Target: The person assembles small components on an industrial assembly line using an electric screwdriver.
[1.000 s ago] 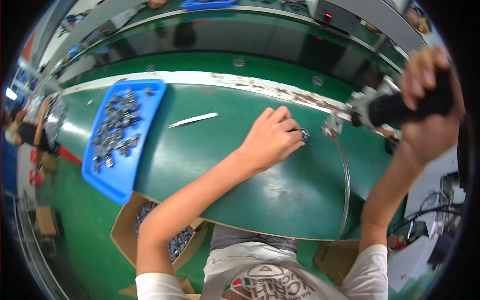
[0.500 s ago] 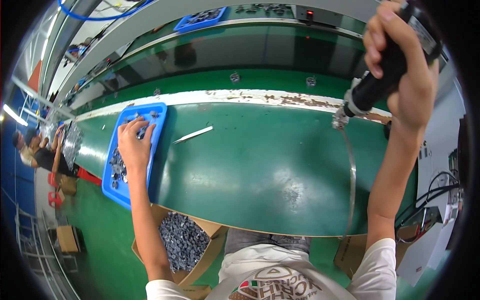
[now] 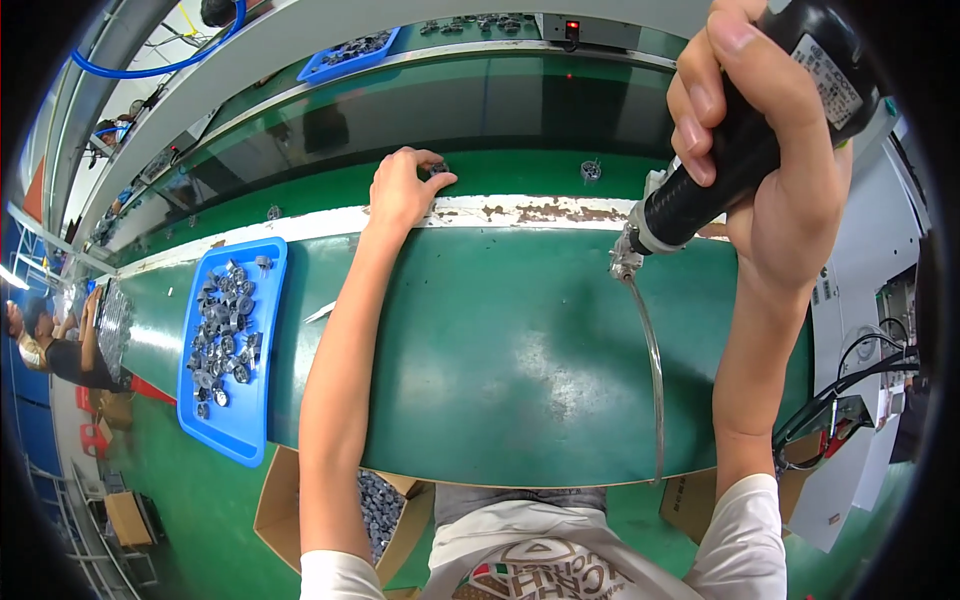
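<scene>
At the strip of green belt beyond the worn white rail, my left hand (image 3: 400, 190) has its thumb and fingers closed around a small dark round part (image 3: 438, 170). Much of that part is hidden by the fingers. My right hand (image 3: 790, 160) grips a black electric screwdriver (image 3: 705, 190), raised over the right side of the bench and tilted down to the left. From its metal nose a clear tube (image 3: 652, 365) hangs toward the front edge. Another small round part (image 3: 591, 172) sits on the belt, between my two hands.
Left of my left forearm, a blue tray (image 3: 270, 330) holds many small grey parts. Partly behind that forearm lies a thin white tool (image 3: 320, 312). A cardboard box (image 3: 275, 500) of grey parts stands below the bench edge. Two people (image 3: 60, 335) are at far left.
My left hand has left the blue tray, moving right and forward to the part on the belt. The right hand still holds the screwdriver aloft. The whole view has shifted slightly.
</scene>
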A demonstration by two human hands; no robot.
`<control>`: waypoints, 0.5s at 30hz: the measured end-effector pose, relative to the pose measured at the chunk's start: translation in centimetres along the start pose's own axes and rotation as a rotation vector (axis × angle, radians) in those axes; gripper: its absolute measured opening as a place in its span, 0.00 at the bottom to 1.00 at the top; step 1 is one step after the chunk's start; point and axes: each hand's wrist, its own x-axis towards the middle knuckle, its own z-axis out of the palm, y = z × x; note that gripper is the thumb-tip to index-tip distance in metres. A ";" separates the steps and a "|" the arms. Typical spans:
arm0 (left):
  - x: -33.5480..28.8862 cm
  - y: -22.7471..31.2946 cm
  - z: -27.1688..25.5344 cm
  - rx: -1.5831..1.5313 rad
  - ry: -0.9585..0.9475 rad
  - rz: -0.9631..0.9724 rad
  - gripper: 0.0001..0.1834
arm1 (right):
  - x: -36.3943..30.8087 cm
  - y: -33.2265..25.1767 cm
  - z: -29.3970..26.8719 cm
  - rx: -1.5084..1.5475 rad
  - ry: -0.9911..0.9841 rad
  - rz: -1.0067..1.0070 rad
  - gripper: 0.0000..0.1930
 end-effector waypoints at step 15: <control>-9.9 8.7 0.6 -0.454 -0.498 0.463 0.21 | 0.2 0.0 2.5 -0.233 0.254 0.112 0.16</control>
